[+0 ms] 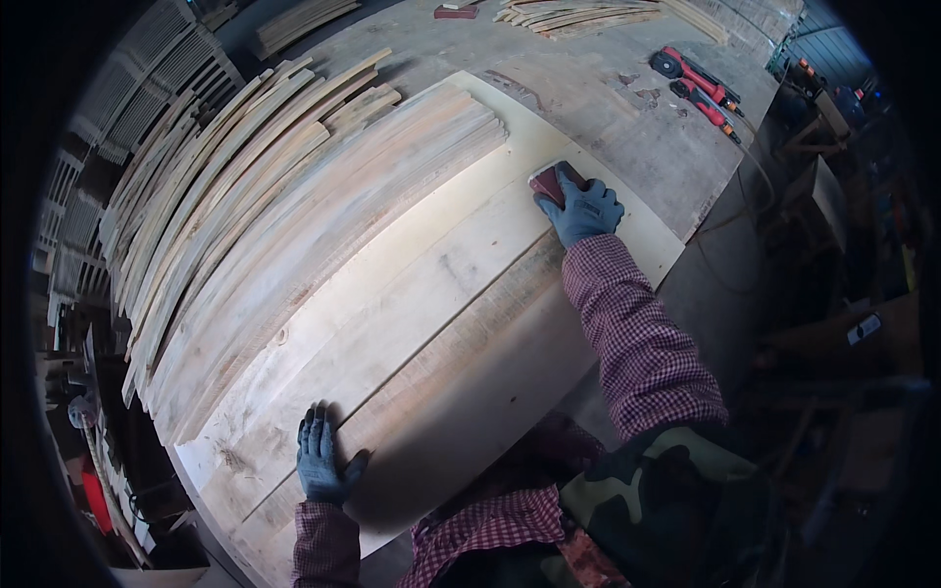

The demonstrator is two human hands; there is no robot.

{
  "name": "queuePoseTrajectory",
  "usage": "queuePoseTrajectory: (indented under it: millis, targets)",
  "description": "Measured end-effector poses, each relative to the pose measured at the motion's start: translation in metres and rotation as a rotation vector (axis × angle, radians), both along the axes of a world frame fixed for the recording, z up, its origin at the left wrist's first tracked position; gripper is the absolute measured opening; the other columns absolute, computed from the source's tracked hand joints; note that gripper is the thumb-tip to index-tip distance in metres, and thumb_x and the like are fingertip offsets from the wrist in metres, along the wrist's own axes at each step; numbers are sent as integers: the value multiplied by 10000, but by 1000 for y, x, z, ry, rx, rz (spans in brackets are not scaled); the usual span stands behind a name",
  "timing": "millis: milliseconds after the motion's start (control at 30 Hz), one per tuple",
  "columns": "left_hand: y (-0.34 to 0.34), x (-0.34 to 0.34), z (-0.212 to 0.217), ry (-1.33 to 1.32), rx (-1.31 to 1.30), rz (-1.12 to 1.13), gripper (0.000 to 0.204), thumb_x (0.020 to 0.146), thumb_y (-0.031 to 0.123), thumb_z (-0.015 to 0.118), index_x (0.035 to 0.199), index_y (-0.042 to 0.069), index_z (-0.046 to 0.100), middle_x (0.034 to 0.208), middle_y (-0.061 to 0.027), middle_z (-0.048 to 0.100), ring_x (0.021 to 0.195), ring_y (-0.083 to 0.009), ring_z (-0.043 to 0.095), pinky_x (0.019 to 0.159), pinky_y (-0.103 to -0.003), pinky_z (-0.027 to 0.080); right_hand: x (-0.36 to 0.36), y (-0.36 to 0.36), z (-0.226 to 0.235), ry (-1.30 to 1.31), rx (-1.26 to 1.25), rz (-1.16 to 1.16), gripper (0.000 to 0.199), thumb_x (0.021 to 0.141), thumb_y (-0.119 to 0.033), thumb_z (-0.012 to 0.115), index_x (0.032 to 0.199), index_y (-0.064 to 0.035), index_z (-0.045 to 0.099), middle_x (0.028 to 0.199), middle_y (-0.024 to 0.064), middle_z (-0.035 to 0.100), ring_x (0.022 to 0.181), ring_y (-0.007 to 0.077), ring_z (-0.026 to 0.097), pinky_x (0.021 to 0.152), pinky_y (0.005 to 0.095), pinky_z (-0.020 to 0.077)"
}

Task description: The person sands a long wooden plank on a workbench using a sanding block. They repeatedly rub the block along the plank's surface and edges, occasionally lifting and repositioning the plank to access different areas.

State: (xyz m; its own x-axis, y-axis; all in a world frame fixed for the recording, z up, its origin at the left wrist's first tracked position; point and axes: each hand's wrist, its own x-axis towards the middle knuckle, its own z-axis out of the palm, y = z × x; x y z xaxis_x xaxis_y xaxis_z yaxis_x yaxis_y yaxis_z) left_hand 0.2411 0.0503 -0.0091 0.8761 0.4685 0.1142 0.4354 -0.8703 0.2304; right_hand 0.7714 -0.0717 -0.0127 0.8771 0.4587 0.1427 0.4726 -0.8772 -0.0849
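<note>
Wide pale wooden boards (421, 294) lie side by side in front of me, with a dark seam running between two of them. In a blue-grey glove, my right hand (586, 208) is closed around a dark red sanding block (546, 184) at the far right end of the boards. My left hand (323, 459), gloved alike, rests flat on the boards near their left end, its fingers spread. A darker, rough band of wood grain (470, 338) shows on the board just nearer than the seam.
Beyond the boards lie stacked planks (333, 211) and many loose strips (211, 186). Two red power tools (698, 78) with a hose sit at the table's far right. More strips (578, 14) lie at the back. The table's right edge (720, 191) drops to a dim floor.
</note>
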Motion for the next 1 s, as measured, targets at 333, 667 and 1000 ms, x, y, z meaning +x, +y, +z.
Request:
queuePoseTrajectory:
  millis: [333, 667, 1000]
  targets:
    - [1, -1, 0, 65, -6, 58, 924, 760, 424, 762, 1480, 5, 363, 1525, -214, 397, 1418, -408, 362, 1154, -520, 306, -170, -8, 2, 17, 192, 1073, 667, 787, -632, 678, 1396, -401, 537, 1253, 112, 499, 1085, 285, 479, 928, 466, 387]
    - [0, 5, 2, 64, -6, 36, 919, 754, 446, 759, 1474, 15, 383, 1519, -211, 408, 1410, -404, 376, 1144, -525, 324, 47, -9, 23, 126, -148, 81, 724, 831, -732, 566, 1445, -357, 492, 1270, 119, 566, 1196, 316, 513, 1011, 475, 389]
    - [0, -5, 1, 92, 4, 66, 924, 748, 435, 760, 1473, 7, 379, 1530, -209, 394, 1420, -400, 362, 1151, -522, 310, -66, -52, 8, -91, 51, 608, 714, 770, -629, 715, 1401, -335, 558, 1225, 125, 527, 1104, 301, 506, 948, 476, 398]
